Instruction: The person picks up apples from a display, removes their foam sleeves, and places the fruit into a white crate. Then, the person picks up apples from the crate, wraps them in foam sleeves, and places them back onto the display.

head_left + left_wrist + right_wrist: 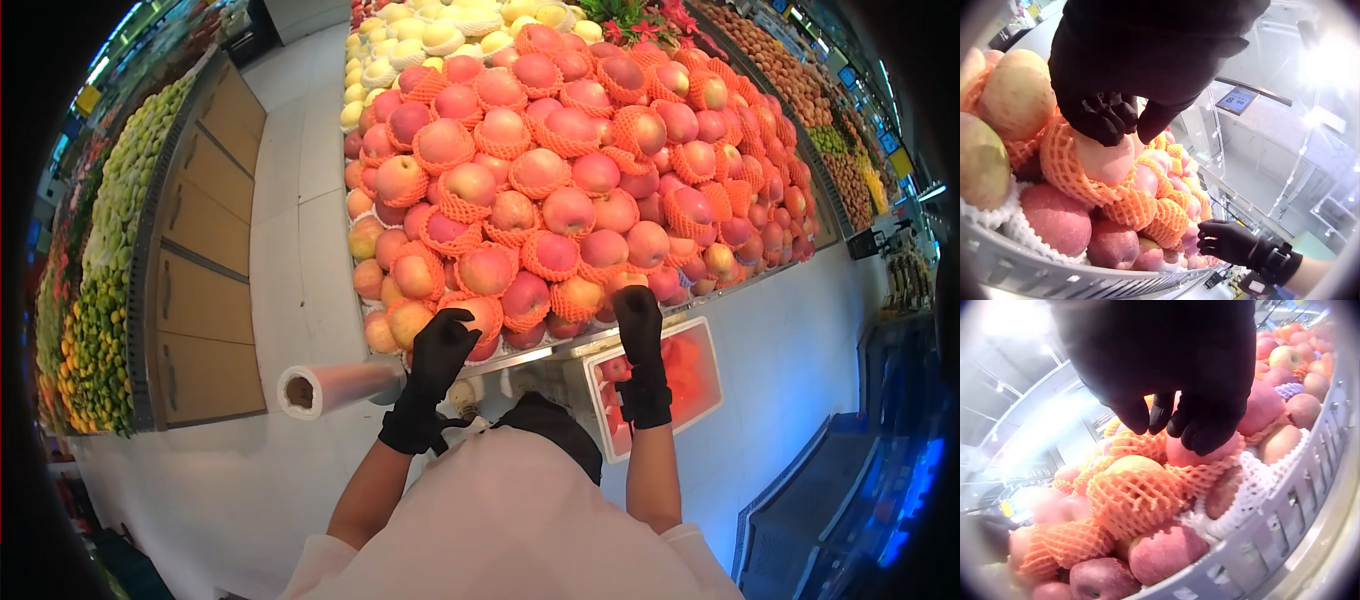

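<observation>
My left hand (440, 355), in a black glove, is at the front edge of the apple display. In the left wrist view its bent fingers (1109, 122) rest on top of an apple (1107, 162) in an orange foam net, thumb a little apart. The right hand (642, 335), also gloved in black, reaches over the front row further right. Its fingertips touch a red apple (1200, 450) in the right wrist view; the underside of the palm is dark. Neither hand is visibly wrapped round an apple. Many netted apples (540, 170) are heaped beyond both hands.
A grey slotted rim (1272, 531) borders the heap. Left of my left hand a plastic roll (345, 388) sticks out. A white foam box (712, 360) with apples and red nets stands below my right hand. Yellow fruit (410, 45) lies at the back.
</observation>
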Tool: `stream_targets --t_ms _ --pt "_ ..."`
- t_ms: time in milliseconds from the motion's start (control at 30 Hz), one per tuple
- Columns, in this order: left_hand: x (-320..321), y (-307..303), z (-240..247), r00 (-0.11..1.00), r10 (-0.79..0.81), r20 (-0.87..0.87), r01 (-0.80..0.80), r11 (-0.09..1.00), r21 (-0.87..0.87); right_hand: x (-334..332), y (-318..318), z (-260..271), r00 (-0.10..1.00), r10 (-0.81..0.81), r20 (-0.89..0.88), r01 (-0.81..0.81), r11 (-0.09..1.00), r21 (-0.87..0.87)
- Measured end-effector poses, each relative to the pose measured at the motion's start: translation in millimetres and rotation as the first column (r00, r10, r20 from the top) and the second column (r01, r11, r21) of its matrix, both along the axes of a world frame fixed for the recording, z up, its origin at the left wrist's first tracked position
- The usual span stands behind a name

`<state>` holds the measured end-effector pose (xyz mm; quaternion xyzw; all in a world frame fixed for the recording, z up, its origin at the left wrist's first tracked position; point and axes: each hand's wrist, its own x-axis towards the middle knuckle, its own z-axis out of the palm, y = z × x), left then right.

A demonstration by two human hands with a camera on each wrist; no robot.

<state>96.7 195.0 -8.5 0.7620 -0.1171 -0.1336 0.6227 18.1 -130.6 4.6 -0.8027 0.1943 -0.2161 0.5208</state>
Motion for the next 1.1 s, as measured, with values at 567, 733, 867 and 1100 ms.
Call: stream_targets --t_ms 567,733,867,1100 --pt "0.6 -12.9 4.1 0.993 0.104 -0.054 -0.103 0.995 0.017 69.6 -19.8 25.4 0.998 0.052 -0.019 -0.056 0.969 -0.241" --pt "-2.5 -17.8 13.1 0.993 0.116 -0.036 -0.115 0.993 0.042 69.2 -21.2 33.2 0.994 0.105 -0.026 -0.108 0.971 -0.214" --pt "-3.0 -19.5 17.0 0.988 0.131 -0.077 -0.125 0.989 0.08 71.6 -32.1 32.6 0.985 0.156 -0.071 -0.169 0.953 -0.252" --pt "-5.5 -18.3 9.3 0.985 0.157 -0.071 -0.153 0.987 0.058 95.1 -30.8 47.4 0.975 0.219 0.043 -0.188 0.912 -0.364"
